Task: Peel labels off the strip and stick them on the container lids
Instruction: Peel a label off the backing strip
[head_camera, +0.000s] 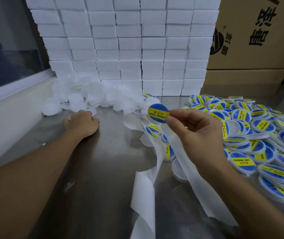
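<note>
Right hand (194, 128) pinches peeled label (158, 112); left hand (82, 123) reaches blank lids (86, 97), grip indiscernible; label may curl onto itself.

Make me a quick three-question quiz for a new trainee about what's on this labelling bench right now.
1. True or false: the right hand pinches a round blue-and-yellow label.
2. Which pile does the left hand reach toward? A. the plain white plastic lids B. the blue-and-yellow labelled lids C. the brown cardboard cartons
3. Fill in: the long white backing strip trails over the shiny ____ table.

Key: 1 true; 2 A; 3 metal.
</note>
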Available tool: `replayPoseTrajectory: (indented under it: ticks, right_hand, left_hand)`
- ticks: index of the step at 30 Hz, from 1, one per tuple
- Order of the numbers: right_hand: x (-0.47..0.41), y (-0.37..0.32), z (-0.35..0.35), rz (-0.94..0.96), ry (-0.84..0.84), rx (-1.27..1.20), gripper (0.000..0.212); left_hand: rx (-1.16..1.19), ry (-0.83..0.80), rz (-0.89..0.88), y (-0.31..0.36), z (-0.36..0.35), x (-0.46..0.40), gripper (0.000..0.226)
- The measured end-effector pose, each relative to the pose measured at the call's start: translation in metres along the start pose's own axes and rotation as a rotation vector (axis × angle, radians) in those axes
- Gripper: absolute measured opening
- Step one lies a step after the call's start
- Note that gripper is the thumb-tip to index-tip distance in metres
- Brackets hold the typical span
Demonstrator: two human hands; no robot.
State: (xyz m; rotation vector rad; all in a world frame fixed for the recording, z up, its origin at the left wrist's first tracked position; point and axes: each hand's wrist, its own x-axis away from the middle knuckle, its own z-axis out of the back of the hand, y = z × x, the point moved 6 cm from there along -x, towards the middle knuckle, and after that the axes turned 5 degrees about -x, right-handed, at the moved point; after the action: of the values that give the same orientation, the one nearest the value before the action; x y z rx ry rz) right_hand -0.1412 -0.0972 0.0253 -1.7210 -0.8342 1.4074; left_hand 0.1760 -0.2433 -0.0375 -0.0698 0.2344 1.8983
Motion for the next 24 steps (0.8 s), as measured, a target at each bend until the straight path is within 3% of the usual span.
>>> replayPoseTrajectory:
  ticks: [4,11,16,21,24]
  right_hand:
    - [0.001,0.001,0.0,0.002,0.003,0.007,0.014]
    - [0.001,0.006,0.006,-0.038,0.03,0.058,0.009]
    - [0.002,0.004,0.005,-0.054,0.017,0.068,0.012]
    - [0.006,0.002,0.002,-0.043,-0.008,0.08,0.039]
    - [0.008,0.003,-0.002,-0.053,-0.071,0.091,0.054]
  left_hand:
    - [0.113,0.133,0.012,0.0,0.011,0.001,0.017]
    - [0.161,0.176,-0.108,0.019,0.014,0.04,0.003]
    - [0.417,0.271,-0.089,0.034,0.024,0.077,0.026]
    - [0.726,0.348,-0.255,0.055,0.042,0.131,0.02]
    - [1.023,0.258,-0.228,0.066,0.051,0.151,0.021]
